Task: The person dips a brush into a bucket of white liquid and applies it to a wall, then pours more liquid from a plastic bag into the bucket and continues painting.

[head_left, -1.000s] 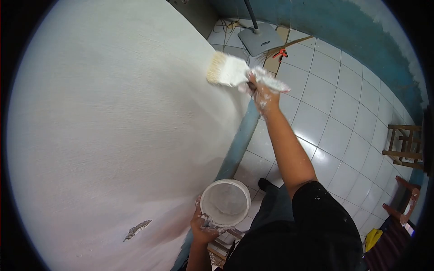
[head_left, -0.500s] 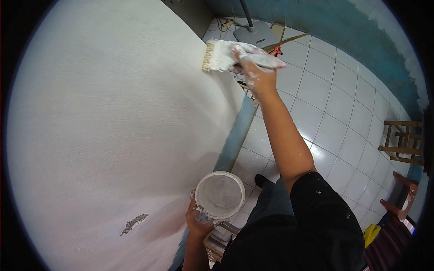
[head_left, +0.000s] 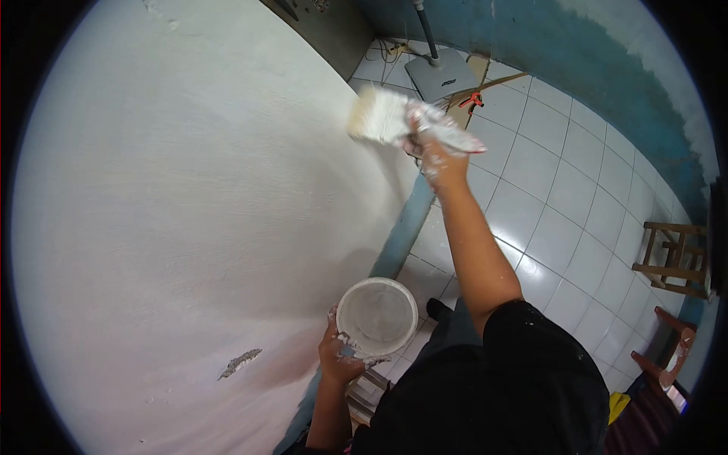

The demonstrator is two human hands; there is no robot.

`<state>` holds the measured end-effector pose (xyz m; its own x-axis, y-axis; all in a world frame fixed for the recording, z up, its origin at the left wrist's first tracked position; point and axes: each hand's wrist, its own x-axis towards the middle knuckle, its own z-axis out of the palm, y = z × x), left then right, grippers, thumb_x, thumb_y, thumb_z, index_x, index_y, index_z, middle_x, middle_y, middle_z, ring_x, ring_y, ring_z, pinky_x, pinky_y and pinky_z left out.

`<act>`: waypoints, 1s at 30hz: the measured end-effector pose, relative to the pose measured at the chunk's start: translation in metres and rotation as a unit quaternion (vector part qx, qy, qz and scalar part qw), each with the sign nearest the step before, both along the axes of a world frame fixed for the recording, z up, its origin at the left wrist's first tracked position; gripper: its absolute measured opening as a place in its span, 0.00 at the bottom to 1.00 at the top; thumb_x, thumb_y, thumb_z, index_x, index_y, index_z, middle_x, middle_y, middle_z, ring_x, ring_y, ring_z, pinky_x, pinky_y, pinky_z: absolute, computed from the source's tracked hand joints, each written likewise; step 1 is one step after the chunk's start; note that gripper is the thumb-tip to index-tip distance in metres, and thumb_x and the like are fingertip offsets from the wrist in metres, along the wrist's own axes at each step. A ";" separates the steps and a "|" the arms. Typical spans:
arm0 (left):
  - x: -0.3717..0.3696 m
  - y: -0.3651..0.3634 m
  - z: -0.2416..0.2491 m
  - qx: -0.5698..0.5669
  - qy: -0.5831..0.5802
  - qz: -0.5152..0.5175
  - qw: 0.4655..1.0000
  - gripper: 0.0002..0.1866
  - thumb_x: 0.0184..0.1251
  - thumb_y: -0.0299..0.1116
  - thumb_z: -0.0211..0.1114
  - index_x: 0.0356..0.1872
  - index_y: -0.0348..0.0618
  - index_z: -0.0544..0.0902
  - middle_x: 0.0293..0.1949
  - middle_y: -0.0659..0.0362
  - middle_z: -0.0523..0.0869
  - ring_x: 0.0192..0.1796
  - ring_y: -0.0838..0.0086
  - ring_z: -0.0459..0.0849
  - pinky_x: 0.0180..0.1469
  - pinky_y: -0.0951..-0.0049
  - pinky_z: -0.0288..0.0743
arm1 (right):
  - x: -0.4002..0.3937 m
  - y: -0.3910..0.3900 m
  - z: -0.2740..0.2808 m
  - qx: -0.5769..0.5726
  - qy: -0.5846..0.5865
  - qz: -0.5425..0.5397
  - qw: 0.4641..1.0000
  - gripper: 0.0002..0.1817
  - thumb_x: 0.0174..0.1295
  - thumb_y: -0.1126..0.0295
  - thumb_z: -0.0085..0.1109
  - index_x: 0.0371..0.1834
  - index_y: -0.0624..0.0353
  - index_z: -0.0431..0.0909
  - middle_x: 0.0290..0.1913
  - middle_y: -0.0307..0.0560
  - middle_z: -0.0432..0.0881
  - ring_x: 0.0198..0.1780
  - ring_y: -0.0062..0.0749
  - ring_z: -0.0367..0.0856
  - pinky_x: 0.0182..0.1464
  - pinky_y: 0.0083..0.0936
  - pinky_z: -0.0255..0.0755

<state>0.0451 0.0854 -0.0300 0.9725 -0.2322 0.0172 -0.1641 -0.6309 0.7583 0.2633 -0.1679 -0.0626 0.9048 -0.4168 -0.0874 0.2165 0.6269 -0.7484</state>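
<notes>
Right hand (head_left: 434, 155) with wide paintbrush (head_left: 383, 117): half second ago bristles lay against white wall (head_left: 189, 212) near its right edge; now brush sits lower and slightly right, blurred with motion, close to where it was one second ago. Left hand (head_left: 339, 358) with white paint bucket (head_left: 377, 315): bucket shifted a little right. Chipped patch (head_left: 240, 362) on wall appears slightly further right.
</notes>
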 end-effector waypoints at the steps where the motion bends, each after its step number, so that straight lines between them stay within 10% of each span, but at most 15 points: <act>1: 0.001 -0.002 0.002 0.013 -0.012 0.000 1.000 0.34 0.28 0.46 0.82 0.40 0.36 0.84 0.50 0.44 0.79 0.59 0.51 0.73 0.65 0.53 0.58 | 0.000 -0.007 0.016 0.074 -0.043 0.011 0.996 0.19 0.59 0.67 0.62 0.51 0.64 0.73 0.40 0.44 0.80 0.33 0.25 0.79 0.38 0.23 0.77; 5: 0.015 -0.012 0.008 0.018 -0.035 -0.059 0.997 0.35 0.29 0.46 0.82 0.42 0.35 0.83 0.52 0.42 0.77 0.59 0.50 0.73 0.65 0.55 0.58 | 0.010 0.002 -0.030 0.052 -0.060 0.072 0.994 0.27 0.59 0.66 0.61 0.61 0.61 0.65 0.48 0.46 0.76 0.36 0.23 0.76 0.41 0.23 0.77; 7: 0.017 -0.014 0.004 0.023 -0.047 -0.068 0.996 0.35 0.29 0.46 0.82 0.42 0.35 0.82 0.53 0.41 0.76 0.58 0.49 0.74 0.65 0.56 0.60 | 0.001 0.012 -0.104 0.091 0.024 0.090 0.991 0.24 0.63 0.67 0.56 0.61 0.65 0.66 0.62 0.49 0.67 0.60 0.30 0.70 0.50 0.27 0.76; 12: 0.002 -0.014 -0.002 0.034 0.006 0.025 0.999 0.31 0.31 0.43 0.81 0.40 0.37 0.83 0.56 0.44 0.75 0.58 0.53 0.74 0.62 0.61 0.65 | -0.006 0.034 -0.155 -0.033 0.132 0.080 0.987 0.23 0.63 0.70 0.55 0.60 0.68 0.65 0.54 0.50 0.76 0.47 0.28 0.79 0.44 0.19 0.76; 19: -0.006 -0.043 0.022 0.153 0.031 0.067 0.985 0.26 0.37 0.36 0.78 0.42 0.39 0.83 0.57 0.43 0.74 0.61 0.53 0.72 0.65 0.61 0.60 | -0.017 0.004 0.015 0.113 -0.124 0.044 0.985 0.22 0.63 0.69 0.55 0.59 0.64 0.67 0.51 0.51 0.77 0.39 0.29 0.80 0.38 0.31 0.81; 21: -0.022 -0.037 0.001 0.109 0.059 0.112 0.986 0.25 0.37 0.36 0.78 0.41 0.40 0.83 0.58 0.39 0.72 0.62 0.49 0.69 0.67 0.58 0.57 | -0.019 0.016 -0.054 0.261 -0.081 0.134 0.953 0.21 0.63 0.74 0.52 0.60 0.63 0.66 0.58 0.53 0.70 0.44 0.30 0.79 0.38 0.30 0.80; 26: -0.030 -0.041 0.003 0.154 0.079 0.095 0.980 0.26 0.37 0.37 0.78 0.42 0.41 0.83 0.61 0.37 0.68 0.65 0.47 0.65 0.68 0.56 0.54 | -0.053 0.040 -0.242 0.015 0.111 0.144 0.983 0.32 0.62 0.75 0.54 0.69 0.57 0.54 0.51 0.49 0.77 0.32 0.22 0.78 0.23 0.14 0.72; 30: -0.036 -0.030 -0.008 0.157 0.059 0.077 0.983 0.27 0.36 0.36 0.78 0.43 0.41 0.83 0.63 0.36 0.64 0.67 0.46 0.62 0.68 0.56 0.53 | -0.038 0.030 -0.165 0.146 0.047 0.169 0.974 0.31 0.62 0.73 0.56 0.68 0.56 0.56 0.46 0.47 0.80 0.29 0.20 0.77 0.23 0.13 0.70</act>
<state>0.0086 0.0556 -0.0381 0.9874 -0.0577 -0.1473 0.0295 -0.8474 0.5301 0.2253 -0.1381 -0.2275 0.9684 -0.0409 -0.2461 -0.1001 0.8400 -0.5333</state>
